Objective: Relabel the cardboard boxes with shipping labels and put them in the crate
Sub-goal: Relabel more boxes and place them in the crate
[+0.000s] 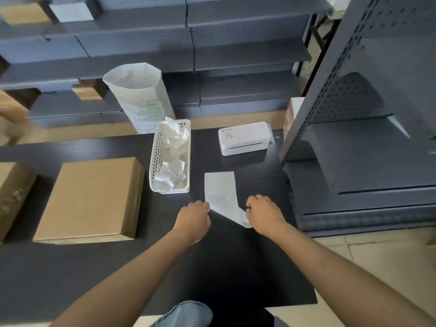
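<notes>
Head view, frame centre: left hand [194,214] and right hand [264,212] pinch the shipping label [221,194] on the table [236,267]. Risk: peeling unevenly could crease or tear it.

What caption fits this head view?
Both hands peel a label beside a cardboard box.

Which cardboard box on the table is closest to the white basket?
The big flat box, lying whole in view just left of the basket. The other box sits farther left, cut off by the picture's edge.
</notes>
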The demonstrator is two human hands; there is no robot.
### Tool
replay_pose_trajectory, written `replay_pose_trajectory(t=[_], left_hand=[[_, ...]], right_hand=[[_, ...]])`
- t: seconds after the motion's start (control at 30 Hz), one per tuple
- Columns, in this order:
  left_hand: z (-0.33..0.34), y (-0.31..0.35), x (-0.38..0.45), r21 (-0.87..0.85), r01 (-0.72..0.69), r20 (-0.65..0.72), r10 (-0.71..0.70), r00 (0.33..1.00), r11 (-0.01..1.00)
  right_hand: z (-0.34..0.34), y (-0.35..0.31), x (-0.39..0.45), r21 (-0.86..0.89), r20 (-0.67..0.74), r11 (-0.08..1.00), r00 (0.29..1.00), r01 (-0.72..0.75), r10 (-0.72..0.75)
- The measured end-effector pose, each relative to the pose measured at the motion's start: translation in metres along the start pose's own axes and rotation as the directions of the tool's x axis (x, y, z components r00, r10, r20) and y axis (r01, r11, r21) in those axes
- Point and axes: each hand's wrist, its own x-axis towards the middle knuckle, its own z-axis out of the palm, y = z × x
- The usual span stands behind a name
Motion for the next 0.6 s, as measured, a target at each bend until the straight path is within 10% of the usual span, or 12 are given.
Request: replay_pose_trajectory(t=[0.6], left_hand=[[0.02,-0.011,0.055,-0.163,-0.138,-0.1,0.122,0.987,0.977]], right_hand=[[0.039,-0.02,0.011,0.17,0.176,0.985,0.984,-0.012,-0.018]])
